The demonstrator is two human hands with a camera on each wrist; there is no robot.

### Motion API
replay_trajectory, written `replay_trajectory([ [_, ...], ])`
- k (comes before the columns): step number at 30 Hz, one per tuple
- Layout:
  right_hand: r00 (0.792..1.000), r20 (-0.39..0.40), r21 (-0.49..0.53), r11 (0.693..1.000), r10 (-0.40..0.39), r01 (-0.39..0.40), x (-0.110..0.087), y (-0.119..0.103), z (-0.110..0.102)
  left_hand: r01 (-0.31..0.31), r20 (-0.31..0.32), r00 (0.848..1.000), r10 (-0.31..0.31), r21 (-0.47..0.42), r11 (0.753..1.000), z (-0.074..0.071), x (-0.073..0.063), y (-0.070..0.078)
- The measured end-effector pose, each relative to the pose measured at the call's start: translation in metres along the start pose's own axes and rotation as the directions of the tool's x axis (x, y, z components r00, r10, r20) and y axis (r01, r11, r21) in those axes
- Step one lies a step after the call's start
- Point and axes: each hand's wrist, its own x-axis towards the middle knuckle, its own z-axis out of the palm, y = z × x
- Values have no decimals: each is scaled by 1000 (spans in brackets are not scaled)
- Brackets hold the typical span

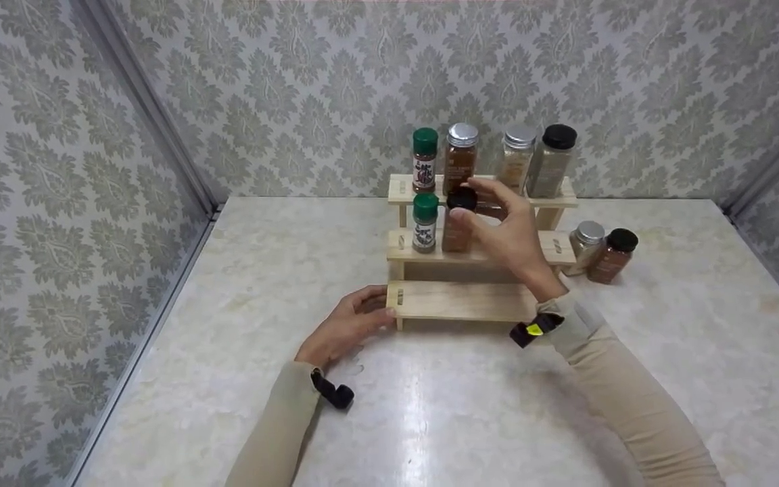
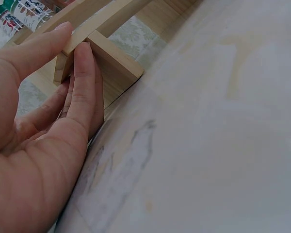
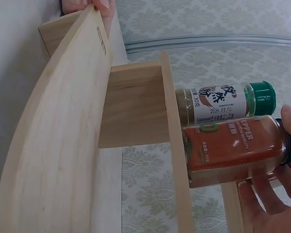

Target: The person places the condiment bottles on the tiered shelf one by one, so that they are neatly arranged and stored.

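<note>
My right hand (image 1: 508, 237) pinches the black cap of a square spice jar (image 1: 456, 233) filled with reddish-orange powder. The jar stands upright on the middle step of a three-step wooden rack (image 1: 464, 297); its pepper label shows in the right wrist view. Beside it is a green-capped spice bottle (image 3: 218, 104) with a white label. My left hand (image 1: 349, 325) grips the left end of the lowest step, thumb and fingers about its corner (image 2: 97, 63). On the top step stand a green-capped bottle (image 1: 424, 162), two silver-capped jars (image 1: 461, 159) and a tall black-capped jar (image 1: 553, 162).
On the table (image 1: 281, 270), right of the rack, stand a silver-capped jar (image 1: 587, 245) and a black-capped jar (image 1: 611, 257) of red spice. Patterned walls (image 1: 335, 88) close off the back and the sides.
</note>
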Motion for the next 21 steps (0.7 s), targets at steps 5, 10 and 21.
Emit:
replay_trajectory([
  [5, 1000, 13, -12, 1000, -21, 21, 0, -7, -10, 9, 12, 1000, -9, -10, 1000, 0, 0, 0],
  [10, 999, -12, -58, 997, -46, 45, -3, -13, -24, 10, 20, 1000, -10, -15, 1000, 0, 2, 1],
  [21, 988, -79, -178, 977, -131, 115, -12, -9, -71, 17, 14, 1000, -17, 6, 1000, 0, 1, 0],
])
